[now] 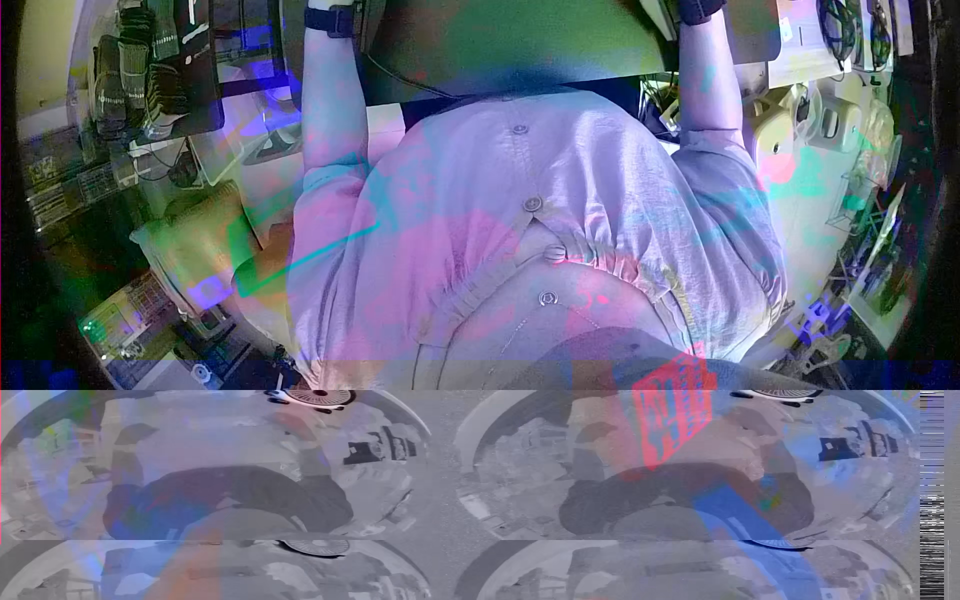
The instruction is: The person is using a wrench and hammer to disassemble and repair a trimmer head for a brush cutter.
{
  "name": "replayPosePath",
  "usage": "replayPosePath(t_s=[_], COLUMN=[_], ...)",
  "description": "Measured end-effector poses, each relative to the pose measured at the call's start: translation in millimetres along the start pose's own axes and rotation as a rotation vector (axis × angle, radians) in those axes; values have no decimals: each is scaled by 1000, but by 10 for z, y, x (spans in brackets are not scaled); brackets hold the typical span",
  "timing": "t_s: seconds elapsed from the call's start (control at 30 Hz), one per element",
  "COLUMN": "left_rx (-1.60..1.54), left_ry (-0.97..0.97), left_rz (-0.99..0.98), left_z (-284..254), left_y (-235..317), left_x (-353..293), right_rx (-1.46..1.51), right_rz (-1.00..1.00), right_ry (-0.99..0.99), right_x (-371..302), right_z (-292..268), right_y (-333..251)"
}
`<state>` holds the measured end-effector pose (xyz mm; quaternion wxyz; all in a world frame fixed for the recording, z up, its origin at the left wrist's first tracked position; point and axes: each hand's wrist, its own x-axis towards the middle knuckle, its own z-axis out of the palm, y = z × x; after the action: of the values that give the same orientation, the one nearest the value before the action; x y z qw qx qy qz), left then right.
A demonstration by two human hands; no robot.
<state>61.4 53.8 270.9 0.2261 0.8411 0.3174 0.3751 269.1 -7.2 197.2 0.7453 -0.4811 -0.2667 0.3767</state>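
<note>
Both of my forearms reach up to the top edge, and my two hands lie beyond it, out of sight. A dark wristband (329, 21) circles my left wrist, and another dark wristband (699, 9) is on the right one. Between the forearms spreads a flat green surface (530, 45), its near edge in front of my light button-up shirt (480, 180). A thin dark cable (397, 74) runs along that surface's left side. Whether either hand holds anything does not show.
Dark bundled items (135, 75) stand at the far left. On the right are a pale yellow block-like piece (770, 138), a similar pale piece with an opening (838, 125) and dark coiled cables (838, 32). Colour smears and grey repeated bands spoil the lower picture.
</note>
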Motion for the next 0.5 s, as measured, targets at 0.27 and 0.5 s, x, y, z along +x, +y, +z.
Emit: replayPosePath(t_s=[0.27, 0.5], left_rx=[-147, -211], left_ry=[-119, -210], left_rz=[-16, 101], left_z=[-85, 2], left_y=[50, -39], left_x=[36, 54], right_rx=[397, 329], right_rz=[424, 469], right_ry=[-53, -477], right_x=[612, 1044], right_z=[353, 869], right_y=[-436, -717])
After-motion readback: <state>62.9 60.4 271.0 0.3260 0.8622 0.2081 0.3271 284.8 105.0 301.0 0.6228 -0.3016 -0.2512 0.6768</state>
